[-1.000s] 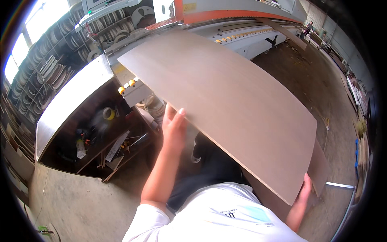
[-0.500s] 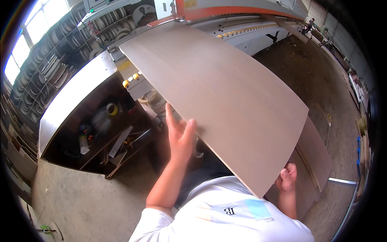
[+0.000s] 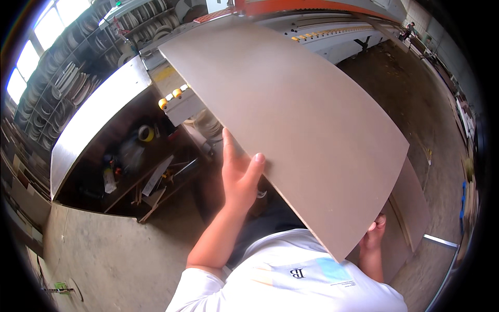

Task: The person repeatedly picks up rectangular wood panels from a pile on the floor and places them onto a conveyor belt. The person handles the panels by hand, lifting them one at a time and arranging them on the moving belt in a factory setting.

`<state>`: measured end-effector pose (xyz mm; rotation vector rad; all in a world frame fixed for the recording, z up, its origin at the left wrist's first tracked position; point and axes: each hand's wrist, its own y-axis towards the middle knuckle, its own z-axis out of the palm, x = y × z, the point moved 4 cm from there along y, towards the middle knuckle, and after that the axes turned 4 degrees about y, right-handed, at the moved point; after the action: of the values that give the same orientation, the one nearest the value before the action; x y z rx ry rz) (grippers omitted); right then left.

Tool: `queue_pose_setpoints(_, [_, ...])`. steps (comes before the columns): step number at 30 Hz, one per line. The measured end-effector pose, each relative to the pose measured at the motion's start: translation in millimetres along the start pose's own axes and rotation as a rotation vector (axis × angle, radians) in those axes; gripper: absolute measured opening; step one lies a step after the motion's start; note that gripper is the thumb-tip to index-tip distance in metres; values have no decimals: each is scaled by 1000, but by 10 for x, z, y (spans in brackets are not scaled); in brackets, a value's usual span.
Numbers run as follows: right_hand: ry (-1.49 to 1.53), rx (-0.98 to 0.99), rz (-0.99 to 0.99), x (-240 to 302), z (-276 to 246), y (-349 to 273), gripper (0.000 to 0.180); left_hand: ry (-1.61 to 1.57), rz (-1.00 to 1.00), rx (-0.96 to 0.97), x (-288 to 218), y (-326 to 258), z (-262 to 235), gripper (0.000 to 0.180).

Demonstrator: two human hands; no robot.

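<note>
A wide brown board (image 3: 291,114) stretches from the person's white T-shirt (image 3: 312,273) up to the long machine (image 3: 343,49) with the orange band, its near corner just in front of the shirt. Its far end overlaps the near end of the machine (whether it rests there, I cannot tell).

The left hand (image 3: 240,182) is at the board's left edge, forefinger stretched along it and thumb spread apart, its tip at the edge; the remaining fingers are hidden, so I cannot tell whether the hand closes on the board. The right hand (image 3: 373,232) has its fingers curled beside the near end, partly behind the board, and its grip cannot be made out.

Under the right side, lower down, lies another board (image 3: 413,200) with a narrow strip (image 3: 399,218) on it. To the left stands a cabinet (image 3: 96,122) with a bright top, a roll of tape (image 3: 146,133) inside, and yellow rollers (image 3: 178,93) between it and the wide brown board. Coils (image 3: 65,83) fill the shelves behind.
</note>
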<state>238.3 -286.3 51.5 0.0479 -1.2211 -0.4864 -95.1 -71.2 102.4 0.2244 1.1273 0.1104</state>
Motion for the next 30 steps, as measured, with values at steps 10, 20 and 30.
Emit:
queue_pose_setpoints(10, [63, -165, 21, -1, -612, 377, 28, 74, -66, 143, 323, 407, 515, 101])
queue_pose_setpoints(20, [76, -505, -11, -177, -1084, 864, 37, 61, -152, 296, 844, 786, 853, 87])
queue_pose_setpoints(30, [-48, -448, 200, -976, -949, 992, 39, 1095, 526, 696, 2553, -203, 584, 25])
